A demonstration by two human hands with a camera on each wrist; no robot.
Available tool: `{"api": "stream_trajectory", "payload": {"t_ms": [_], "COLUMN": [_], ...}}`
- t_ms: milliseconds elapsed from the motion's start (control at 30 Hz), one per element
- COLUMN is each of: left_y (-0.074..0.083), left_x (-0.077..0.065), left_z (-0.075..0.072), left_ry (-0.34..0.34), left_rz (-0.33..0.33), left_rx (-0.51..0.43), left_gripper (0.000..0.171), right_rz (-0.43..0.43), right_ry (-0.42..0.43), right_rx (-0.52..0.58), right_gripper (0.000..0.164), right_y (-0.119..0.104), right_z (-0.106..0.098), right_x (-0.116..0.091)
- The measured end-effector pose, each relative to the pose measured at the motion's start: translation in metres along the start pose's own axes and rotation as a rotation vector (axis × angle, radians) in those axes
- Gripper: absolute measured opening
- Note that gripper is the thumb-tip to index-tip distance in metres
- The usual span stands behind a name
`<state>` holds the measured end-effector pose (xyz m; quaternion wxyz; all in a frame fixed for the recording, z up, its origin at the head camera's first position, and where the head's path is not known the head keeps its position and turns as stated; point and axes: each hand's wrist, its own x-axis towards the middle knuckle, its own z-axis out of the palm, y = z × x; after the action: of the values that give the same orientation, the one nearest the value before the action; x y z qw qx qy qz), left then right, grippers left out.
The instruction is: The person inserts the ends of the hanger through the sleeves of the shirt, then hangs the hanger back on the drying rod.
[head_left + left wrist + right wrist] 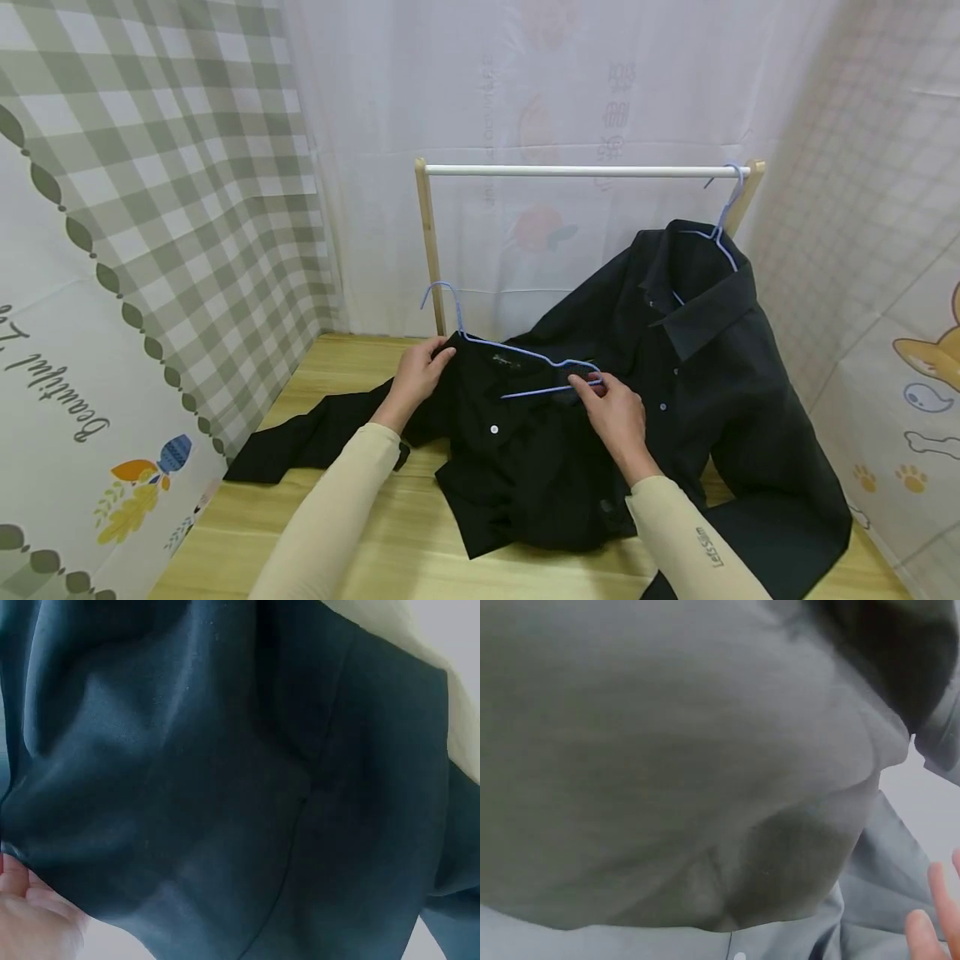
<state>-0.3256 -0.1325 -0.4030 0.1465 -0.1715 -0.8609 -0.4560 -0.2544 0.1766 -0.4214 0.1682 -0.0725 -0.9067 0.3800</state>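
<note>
A small black shirt point(517, 475) with a white button lies partly raised over the table. Its neck opening holds part of a blue hanger point(517, 348), the hook pointing up and left. My left hand point(420, 379) pinches the shirt's shoulder close to the hook; in the left wrist view its fingers point(30, 889) grip the edge of the dark cloth. My right hand point(618, 417) pinches the hanger's right end, at the collar. In the right wrist view, cloth fills most of the picture and fingertips point(922, 930) show at the lower right.
A rack with a white rod point(585, 171) and wooden posts stands at the back. Another black shirt point(712, 375) hangs at its right end on a blue hanger point(731, 200), its sleeve draping onto the wooden table point(397, 533). A checked curtain point(202, 150) borders the left.
</note>
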Motion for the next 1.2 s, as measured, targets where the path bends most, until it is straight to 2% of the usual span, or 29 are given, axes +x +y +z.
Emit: {"api": "stream_trajectory", "payload": {"t_ms": [67,200,300,467,633,700,867,933,1033,1100,1200], "left_y": [0.0,0.006,0.015,0.033,0.047,0.05,0.057,0.058,0.061,0.062,0.057], "left_x": [0.0,0.001,0.002,0.002,0.0,-0.001,-0.003,-0.005,-0.006,-0.007,-0.007], "left_z": [-0.001,-0.001,-0.002,-0.001,0.001,0.002,0.003,0.003,0.001,-0.001,-0.005], "left_ry": [0.03,0.063,0.071,0.061,0.036,0.02,-0.039,-0.062,-0.098,-0.121,-0.142], "left_rz": [-0.032,-0.043,-0.001,0.066,0.1,0.106,0.135,0.159,0.186,0.181,0.15], "left_rx": [-0.011,-0.039,-0.057,-0.085,-0.106,-0.123,-0.173,-0.194,-0.224,-0.243,-0.26], "left_gripper": [0.023,0.022,0.019,0.017,0.018,0.018,0.019,0.018,0.019,0.019,0.021], "right_rz": [0.002,-0.052,-0.106,-0.165,-0.162,-0.132,0.002,0.068,0.164,0.223,0.267], "right_ry": [-0.015,-0.044,-0.046,-0.003,0.024,0.011,-0.049,-0.071,-0.115,-0.154,-0.179], "right_rx": [0.025,0.01,-0.006,-0.035,-0.072,-0.079,-0.033,0.019,0.117,0.17,0.23], "right_gripper": [0.055,0.037,0.026,0.018,0.016,0.021,0.066,0.075,0.076,0.067,0.049], "right_y": [-0.001,-0.004,-0.011,-0.024,-0.033,-0.036,-0.043,-0.045,-0.047,-0.047,-0.044], "right_z": [0.001,0.006,0.012,0.023,0.032,0.034,0.036,0.035,0.031,0.028,0.025], "right_x": [-0.001,-0.003,-0.004,-0.006,-0.01,-0.011,-0.01,-0.009,-0.005,-0.002,0.0]}}
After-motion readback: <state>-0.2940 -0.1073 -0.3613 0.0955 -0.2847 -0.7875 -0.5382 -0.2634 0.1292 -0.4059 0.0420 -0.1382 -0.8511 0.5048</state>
